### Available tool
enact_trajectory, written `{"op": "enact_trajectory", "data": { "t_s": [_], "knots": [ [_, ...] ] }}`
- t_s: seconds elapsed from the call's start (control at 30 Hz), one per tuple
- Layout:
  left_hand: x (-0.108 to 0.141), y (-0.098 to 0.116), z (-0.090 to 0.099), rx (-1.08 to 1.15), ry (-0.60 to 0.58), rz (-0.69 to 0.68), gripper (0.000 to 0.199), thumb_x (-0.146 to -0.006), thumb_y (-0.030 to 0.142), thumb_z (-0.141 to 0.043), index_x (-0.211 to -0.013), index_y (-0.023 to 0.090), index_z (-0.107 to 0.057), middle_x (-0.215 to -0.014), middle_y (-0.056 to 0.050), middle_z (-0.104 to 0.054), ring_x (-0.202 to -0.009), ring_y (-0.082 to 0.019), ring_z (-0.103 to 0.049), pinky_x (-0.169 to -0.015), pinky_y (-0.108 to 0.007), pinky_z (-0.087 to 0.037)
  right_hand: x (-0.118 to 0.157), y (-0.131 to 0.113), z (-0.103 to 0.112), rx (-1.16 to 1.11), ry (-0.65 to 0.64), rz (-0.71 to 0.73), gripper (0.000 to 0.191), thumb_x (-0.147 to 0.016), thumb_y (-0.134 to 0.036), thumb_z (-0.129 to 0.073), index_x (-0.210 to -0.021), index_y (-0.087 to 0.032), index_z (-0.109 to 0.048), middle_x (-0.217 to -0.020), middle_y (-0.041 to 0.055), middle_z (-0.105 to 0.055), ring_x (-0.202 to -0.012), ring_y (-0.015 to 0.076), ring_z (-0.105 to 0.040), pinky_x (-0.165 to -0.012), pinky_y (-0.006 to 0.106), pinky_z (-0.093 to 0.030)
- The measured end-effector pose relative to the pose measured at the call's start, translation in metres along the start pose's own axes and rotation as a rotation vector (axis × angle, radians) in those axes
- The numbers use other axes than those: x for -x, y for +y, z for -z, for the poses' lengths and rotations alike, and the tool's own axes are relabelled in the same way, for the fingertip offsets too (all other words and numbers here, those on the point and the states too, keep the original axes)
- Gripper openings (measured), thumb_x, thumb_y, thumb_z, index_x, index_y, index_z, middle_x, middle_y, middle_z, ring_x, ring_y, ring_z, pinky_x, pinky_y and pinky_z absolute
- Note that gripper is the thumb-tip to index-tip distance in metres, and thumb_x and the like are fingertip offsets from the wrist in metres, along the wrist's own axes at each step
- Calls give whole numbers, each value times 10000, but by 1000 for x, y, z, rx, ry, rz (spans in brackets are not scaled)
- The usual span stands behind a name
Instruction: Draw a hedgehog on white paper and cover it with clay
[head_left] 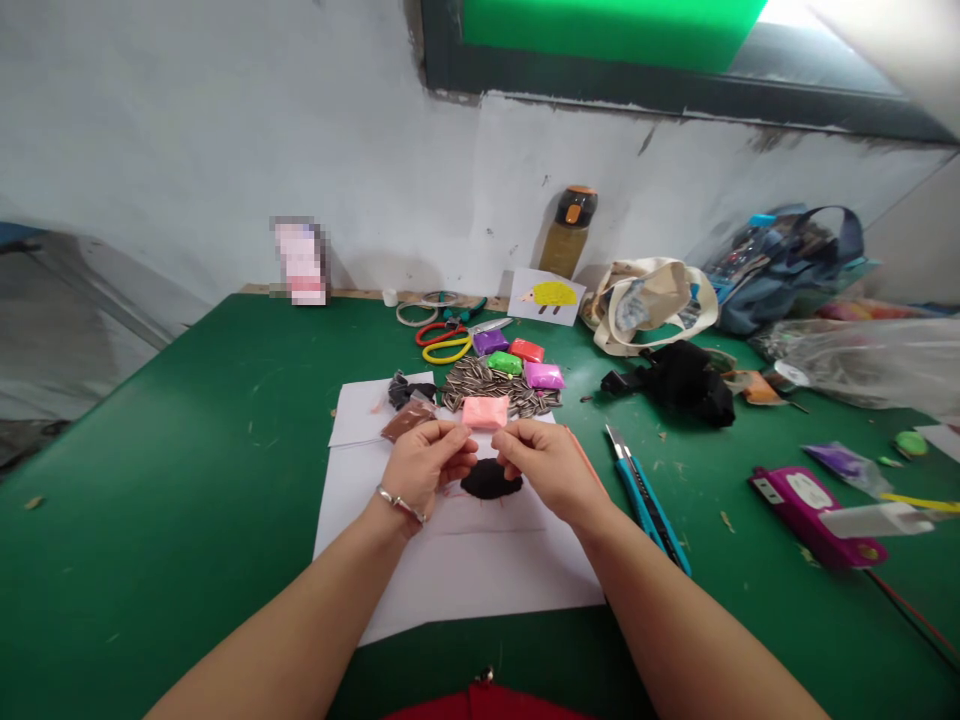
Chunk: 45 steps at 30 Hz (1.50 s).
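No word, brand or number is showing clearly enough to read. On the magenta device, lying toward the right edge of the green counter, a white oval label is carrying faint marks too small to make out, and a small white panel at its end is showing dark marks, also unreadable. By the counter's back left corner, the screen-like object is appearing as coarse blocks, which are hiding any text.

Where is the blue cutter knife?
In the head view, the blue cutter knife lies on the green table, right of the white paper and the right hand.
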<state>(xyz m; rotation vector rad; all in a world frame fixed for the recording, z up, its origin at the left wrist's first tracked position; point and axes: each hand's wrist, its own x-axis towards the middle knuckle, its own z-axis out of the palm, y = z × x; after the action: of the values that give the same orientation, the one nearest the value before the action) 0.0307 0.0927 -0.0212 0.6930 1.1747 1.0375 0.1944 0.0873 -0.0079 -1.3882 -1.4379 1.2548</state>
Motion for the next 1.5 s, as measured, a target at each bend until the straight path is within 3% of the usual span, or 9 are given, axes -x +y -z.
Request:
{"op": "enact_trajectory", "data": {
  "t_s": [0.13,0.27,0.43,0.83,0.97,1.17,1.37,1.5],
  "knots": [
    [-1,-1,1,1,-7,-8,329,-604,375,-824,-767,131,-673,-694,-42,-686,-562,-110,-626,-525,-202,-481,-1,4,-2,-114,-21,-8,126,-748,-271,-614,-789,-174,-682,-657,-4,-644,-620,137,-612,-589,250,-463],
    [-2,-2,1,4,-12,-12,339,-601,377,-826,-780,131,-673,-701,-40,-687,-563,-106,-626,-525,-199,-485,-2,7,-3,-170,-30,-7,199,-736,-256,-620,-904,-182,-699,-741,7,-677,-677,149,-639,-651,275,-488],
    [-2,-2,0,10,-7,-5,334,-595,366,-830,-769,128,-672,-688,-45,-686,-563,-113,-629,-527,-204,-486,-2,9,-4,-102,-59,-2,165,-779,-285,-579,-809,-177,-700,-617,0,-645,-610,142,-619,-602,261,-484],
    [-3,-3,2,-12,-8,-6,330,-614,386,-820,-765,134,-669,-698,-40,-687,-567,-106,-630,-521,-193,-489,-1,11,-4,-16,-32,10,205,-808,-324,-544,-685,-186,-633,-603,-12,-604,-507,113,-558,-483,220,-429],
    [-3,-3,1,-11,-10,-1,338,-613,386,-821,-774,133,-665,-701,-40,-688,-569,-106,-630,-519,-190,-489,-1,12,-5,-27,-50,31,163,-798,-292,-554,-721,-193,-658,-617,-10,-610,-587,137,-594,-556,240,-464],
    [-2,-3,1,-11,-17,-4,355,-602,391,-825,-773,124,-666,-701,-43,-688,-569,-104,-626,-526,-194,-494,-2,18,-7,-65,-36,67,163,-763,-248,-585,-884,-220,-690,-851,17,-688,-738,171,-652,-692,292,-512],
    [-3,-3,3,-16,-4,-15,353,-603,395,-824,-775,129,-669,-696,-38,-688,-570,-104,-629,-526,-194,-494,-2,14,-5,2,-60,35,153,-794,-265,-544,-812,-199,-681,-647,-7,-627,-644,149,-616,-621,254,-484],
    [-4,-3,4,-11,2,-17,354,-598,406,-825,-765,134,-670,-696,-34,-689,-572,-102,-629,-522,-187,-491,-2,12,-3,5,-54,28,147,-810,-279,-531,-776,-193,-645,-637,-16,-600,-615,135,-603,-591,236,-469]
  ]
}}
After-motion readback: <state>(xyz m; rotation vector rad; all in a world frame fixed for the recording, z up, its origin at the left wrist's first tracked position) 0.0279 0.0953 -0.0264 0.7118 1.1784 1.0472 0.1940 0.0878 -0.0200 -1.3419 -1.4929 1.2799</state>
